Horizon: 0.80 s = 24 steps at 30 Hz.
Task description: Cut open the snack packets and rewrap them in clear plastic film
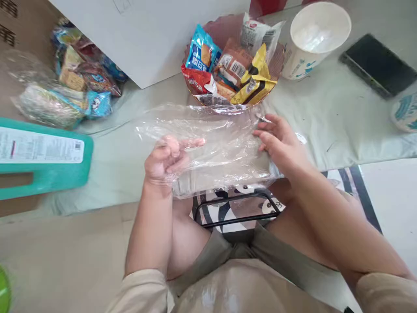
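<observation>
A clear, wrinkled plastic bag [224, 148] stretches between my two hands at the table's front edge. My left hand [167, 158] is at its left part, index finger pointing right along the film and the other fingers curled with film about them. Whether that hand is inside the bag or behind it, I cannot tell. At the right end, my right hand [280, 141] has its bent fingers and thumb closed on the film. Just beyond the bag stands a scalloped basket [216, 30] of wrapped snacks, among them a blue packet [202, 50] and a yellow packet [256, 87].
Right of the basket are a white paper cup [293, 58] and a dark phone-like slab [379, 63]. A white box [137, 39] stands at the back. On the left lie bagged snacks [87, 74] and a teal handled container [84, 158]. A black-framed stool [241, 211] is below.
</observation>
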Motion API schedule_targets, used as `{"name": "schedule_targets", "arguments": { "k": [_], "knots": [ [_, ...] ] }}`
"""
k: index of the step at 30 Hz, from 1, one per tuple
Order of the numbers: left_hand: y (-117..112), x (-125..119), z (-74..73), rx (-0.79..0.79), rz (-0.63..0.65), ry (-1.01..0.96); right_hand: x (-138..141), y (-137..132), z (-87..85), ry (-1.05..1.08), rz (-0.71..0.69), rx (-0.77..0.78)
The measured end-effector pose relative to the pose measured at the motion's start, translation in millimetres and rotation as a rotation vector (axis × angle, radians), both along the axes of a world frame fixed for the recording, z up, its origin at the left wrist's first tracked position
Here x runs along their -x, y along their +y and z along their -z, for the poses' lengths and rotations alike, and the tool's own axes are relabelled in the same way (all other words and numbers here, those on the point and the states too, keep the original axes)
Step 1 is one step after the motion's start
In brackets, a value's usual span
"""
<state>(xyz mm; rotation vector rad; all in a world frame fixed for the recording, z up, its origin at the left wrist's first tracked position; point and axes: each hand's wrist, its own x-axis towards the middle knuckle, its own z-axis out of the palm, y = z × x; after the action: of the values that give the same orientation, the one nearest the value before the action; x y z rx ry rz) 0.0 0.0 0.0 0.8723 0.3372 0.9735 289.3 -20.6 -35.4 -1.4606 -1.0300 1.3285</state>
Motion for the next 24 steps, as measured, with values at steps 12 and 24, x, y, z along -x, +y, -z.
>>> {"name": "schedule_targets", "arguments": {
  "k": [12, 24],
  "knots": [
    [3, 13, 8.3, 0.133, -0.279, 0.249, 13, 11, -22.4, 0.089, -0.211, -0.015],
    [14, 9, 28.7, 0.006, -0.636, 0.8, 8, 27, -1.4, 0.023, 0.227, -0.147]
  ]
}}
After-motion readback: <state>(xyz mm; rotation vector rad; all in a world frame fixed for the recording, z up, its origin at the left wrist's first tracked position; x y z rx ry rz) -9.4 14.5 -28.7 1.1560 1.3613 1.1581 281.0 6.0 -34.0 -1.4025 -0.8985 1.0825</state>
